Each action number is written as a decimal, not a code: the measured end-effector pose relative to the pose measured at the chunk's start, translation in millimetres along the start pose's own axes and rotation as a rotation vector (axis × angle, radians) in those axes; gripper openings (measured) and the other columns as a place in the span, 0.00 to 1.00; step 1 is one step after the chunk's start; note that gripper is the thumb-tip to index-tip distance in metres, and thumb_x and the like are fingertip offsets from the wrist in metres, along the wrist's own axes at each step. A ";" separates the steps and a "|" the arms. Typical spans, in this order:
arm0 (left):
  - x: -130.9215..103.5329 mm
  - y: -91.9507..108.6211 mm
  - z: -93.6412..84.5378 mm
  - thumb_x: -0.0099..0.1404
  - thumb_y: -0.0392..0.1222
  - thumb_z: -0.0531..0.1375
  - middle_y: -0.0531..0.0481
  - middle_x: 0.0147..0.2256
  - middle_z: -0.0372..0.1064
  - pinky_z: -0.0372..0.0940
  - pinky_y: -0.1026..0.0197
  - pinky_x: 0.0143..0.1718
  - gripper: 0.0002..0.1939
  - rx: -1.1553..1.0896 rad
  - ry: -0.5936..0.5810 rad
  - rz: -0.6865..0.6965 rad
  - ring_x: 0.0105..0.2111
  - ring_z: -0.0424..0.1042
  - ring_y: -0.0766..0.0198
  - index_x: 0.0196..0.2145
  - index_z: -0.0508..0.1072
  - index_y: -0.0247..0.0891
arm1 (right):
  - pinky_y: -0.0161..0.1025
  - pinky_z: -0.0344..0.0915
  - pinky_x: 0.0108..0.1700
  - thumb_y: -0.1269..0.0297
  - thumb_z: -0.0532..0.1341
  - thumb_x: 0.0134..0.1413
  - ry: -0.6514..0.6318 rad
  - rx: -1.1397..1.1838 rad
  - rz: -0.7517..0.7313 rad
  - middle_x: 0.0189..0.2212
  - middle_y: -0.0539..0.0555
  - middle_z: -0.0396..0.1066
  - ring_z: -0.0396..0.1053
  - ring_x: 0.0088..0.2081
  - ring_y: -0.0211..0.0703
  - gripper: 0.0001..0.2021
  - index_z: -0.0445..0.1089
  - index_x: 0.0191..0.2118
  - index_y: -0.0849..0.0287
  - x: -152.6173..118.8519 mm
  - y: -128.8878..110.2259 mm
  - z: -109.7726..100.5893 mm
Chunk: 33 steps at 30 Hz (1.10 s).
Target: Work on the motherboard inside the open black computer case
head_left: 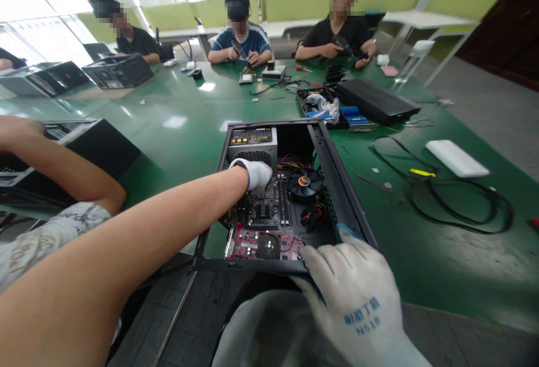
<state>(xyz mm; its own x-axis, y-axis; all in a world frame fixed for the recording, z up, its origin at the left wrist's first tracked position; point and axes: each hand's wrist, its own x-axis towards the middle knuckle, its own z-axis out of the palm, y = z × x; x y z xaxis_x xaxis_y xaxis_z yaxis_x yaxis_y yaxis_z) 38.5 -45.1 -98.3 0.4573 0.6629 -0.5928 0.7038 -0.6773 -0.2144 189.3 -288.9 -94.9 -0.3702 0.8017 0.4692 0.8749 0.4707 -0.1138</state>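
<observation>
Right hand (pixel 353 283) holds near edge of open case (pixel 252 266); left hand (pixel 259 175) inside case, grip unclear; motherboard (pixel 275 201), red card (pixel 247 243) look fitted, fan (pixel 305 182) unmounted.

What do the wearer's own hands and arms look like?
Left hand: white glove, thin dark cuff edge; no sleeve visible on the left arm. Right hand: off-white glove, blue showing beside the fingers, blue characters and "N518" printed on the back.
</observation>
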 end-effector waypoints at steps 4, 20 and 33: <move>1.9 1.0 1.0 0.50 0.45 0.69 0.35 0.51 0.74 0.68 0.54 0.51 0.28 0.015 0.002 0.008 0.50 0.73 0.47 0.49 0.77 0.34 | 0.50 0.56 0.45 0.64 0.60 0.55 -0.007 -0.006 -0.003 0.26 0.51 0.66 0.59 0.29 0.46 0.06 0.71 0.39 0.58 -1.9 0.1 1.0; -0.2 5.3 1.0 0.49 0.45 0.70 0.37 0.49 0.76 0.69 0.57 0.50 0.28 0.052 0.003 0.016 0.48 0.74 0.47 0.48 0.79 0.33 | 0.50 0.57 0.45 0.64 0.60 0.55 -0.011 -0.004 0.004 0.26 0.51 0.67 0.60 0.29 0.46 0.06 0.71 0.39 0.57 -2.8 1.3 1.9; -1.4 2.2 -1.6 0.50 0.47 0.69 0.37 0.50 0.75 0.67 0.56 0.51 0.28 -0.012 0.004 -0.012 0.50 0.73 0.48 0.49 0.78 0.35 | 0.50 0.57 0.44 0.64 0.59 0.56 -0.009 0.005 -0.013 0.26 0.51 0.68 0.61 0.28 0.46 0.06 0.71 0.38 0.59 -0.1 1.0 -1.2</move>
<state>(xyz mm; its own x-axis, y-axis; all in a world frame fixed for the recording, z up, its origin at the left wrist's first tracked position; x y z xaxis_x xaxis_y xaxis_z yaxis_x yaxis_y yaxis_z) 40.3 -47.0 -96.7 0.4507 0.6722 -0.5874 0.7160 -0.6652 -0.2118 190.6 -288.9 -94.0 -0.3843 0.7987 0.4631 0.8685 0.4829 -0.1121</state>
